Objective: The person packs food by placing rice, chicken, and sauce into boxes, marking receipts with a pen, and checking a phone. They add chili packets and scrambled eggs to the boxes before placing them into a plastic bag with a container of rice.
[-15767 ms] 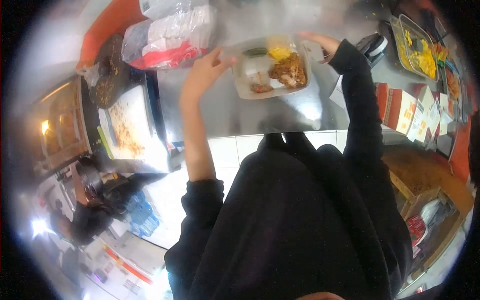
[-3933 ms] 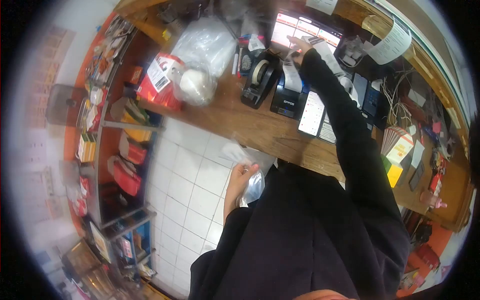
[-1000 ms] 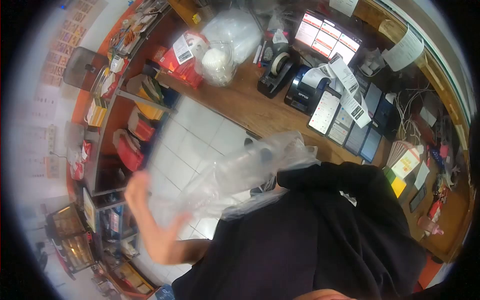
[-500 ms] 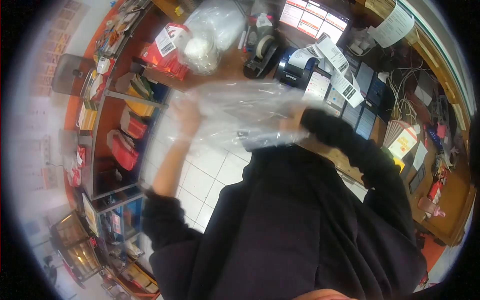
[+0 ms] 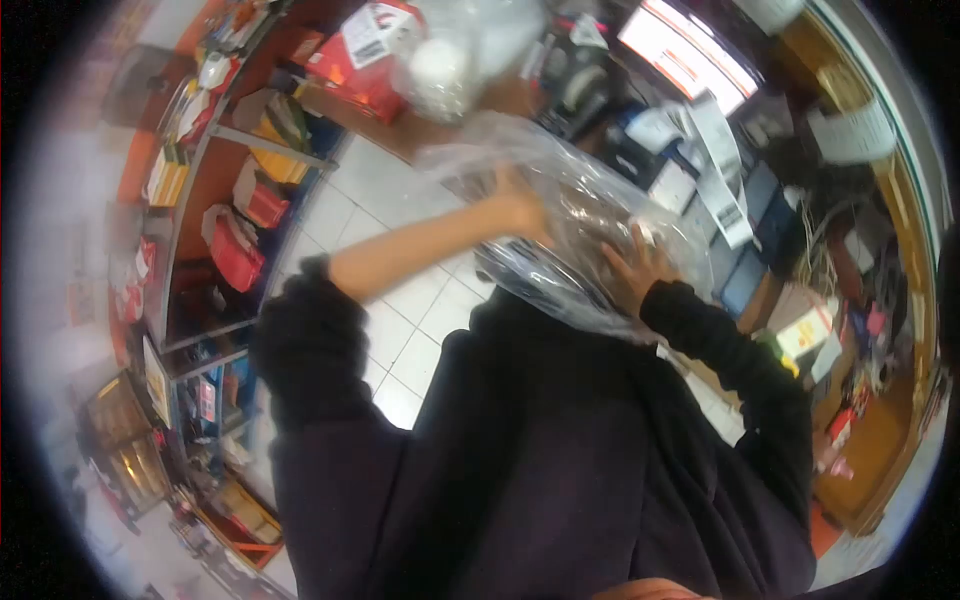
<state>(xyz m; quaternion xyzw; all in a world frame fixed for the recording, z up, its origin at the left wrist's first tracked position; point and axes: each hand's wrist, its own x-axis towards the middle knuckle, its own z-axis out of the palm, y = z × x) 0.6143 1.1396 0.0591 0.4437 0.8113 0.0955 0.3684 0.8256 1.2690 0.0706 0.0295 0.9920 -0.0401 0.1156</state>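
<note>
A large clear plastic bag (image 5: 580,195) lies across the front edge of the desk, with its near side over the dark-sleeved torso. My left hand (image 5: 518,208) reaches over it from the left and touches its upper middle; motion blur smears the fingers. On the bag's right part rests my right hand (image 5: 640,268), its fingers spread over the crinkled plastic. Something brownish shows through the film between the hands, too unclear to name.
Behind the bag are a red package (image 5: 365,60), a wrapped white roll (image 5: 440,70), a tape dispenser (image 5: 580,90), a lit screen (image 5: 690,55) and curled printed labels (image 5: 722,175). Shelves (image 5: 215,150) stand left over a white tiled floor (image 5: 400,300). Cables (image 5: 825,215) lie right.
My left hand has moved right, onto the bag and closer to my right hand. The bag, stretched out between both hands before, has shifted right and lies bunched at a slant. The view has turned slightly.
</note>
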